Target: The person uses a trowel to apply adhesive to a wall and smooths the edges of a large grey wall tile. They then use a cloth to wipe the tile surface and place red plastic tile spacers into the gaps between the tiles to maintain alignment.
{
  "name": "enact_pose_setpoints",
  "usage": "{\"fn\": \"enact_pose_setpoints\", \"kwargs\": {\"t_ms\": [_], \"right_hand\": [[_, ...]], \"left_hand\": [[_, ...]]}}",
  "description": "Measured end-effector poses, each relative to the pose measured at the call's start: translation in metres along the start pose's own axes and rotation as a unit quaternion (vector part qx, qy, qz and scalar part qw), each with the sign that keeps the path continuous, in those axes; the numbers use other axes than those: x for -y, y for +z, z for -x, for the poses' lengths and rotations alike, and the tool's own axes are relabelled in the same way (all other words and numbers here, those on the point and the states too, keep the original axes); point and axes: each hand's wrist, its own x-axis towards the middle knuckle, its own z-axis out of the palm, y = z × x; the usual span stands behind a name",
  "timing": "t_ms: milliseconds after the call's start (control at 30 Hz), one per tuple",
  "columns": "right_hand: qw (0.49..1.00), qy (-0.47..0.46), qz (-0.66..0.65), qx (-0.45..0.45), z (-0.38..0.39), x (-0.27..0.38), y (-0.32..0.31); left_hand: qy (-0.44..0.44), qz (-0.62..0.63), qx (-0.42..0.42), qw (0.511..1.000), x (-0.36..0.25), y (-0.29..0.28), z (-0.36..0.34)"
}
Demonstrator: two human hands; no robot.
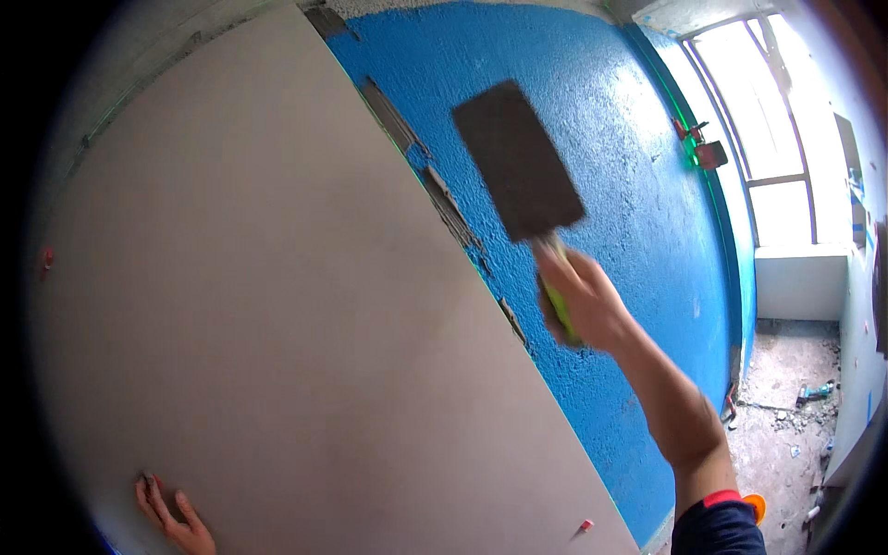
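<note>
My right hand is wrapped round the yellow-green handle of a flat trowel with a wide, dark rectangular blade. The blade is raised in front of the blue-coated wall, pointing up and a little left. A large grey-beige slab covers the left of the view, its long edge slanting down to the right. At the lower left, my left hand rests by the slab with fingers apart. A small red piece shows at its fingertips; I cannot tell whether they touch it.
Grey mortar ridges stick out along the slab's edge. Small red pieces sit at its left side and lower right. A device with green light is near the window. A teal power tool lies on the rubble-strewn floor.
</note>
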Motion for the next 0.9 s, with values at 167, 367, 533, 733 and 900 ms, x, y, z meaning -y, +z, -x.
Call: {"fn": "enact_pose_setpoints", "kwargs": {"t_ms": [167,367,533,733,900], "right_hand": [[0.998,0.002,0.057,0.041,-0.058,0.037,0.023],[0.992,0.028,0.098,0.077,-0.025,0.038,0.041],[0.997,-0.010,0.072,0.029,0.003,0.018,0.026],[0.999,-0.011,0.043,0.021,-0.077,0.083,0.014],[0.996,-0.025,0.063,0.049,-0.095,0.119,0.060]], "left_hand": [[-0.028,0.029,0.010,0.999,0.001,0.011,0.007],[0.007,0.038,-0.012,0.999,-0.003,0.011,0.005],[-0.001,0.014,-0.029,0.999,0.012,0.027,0.008],[-0.022,0.009,-0.008,1.000,0.003,0.019,0.007],[-0.038,0.059,-0.004,0.998,0.003,0.016,0.012]]}}
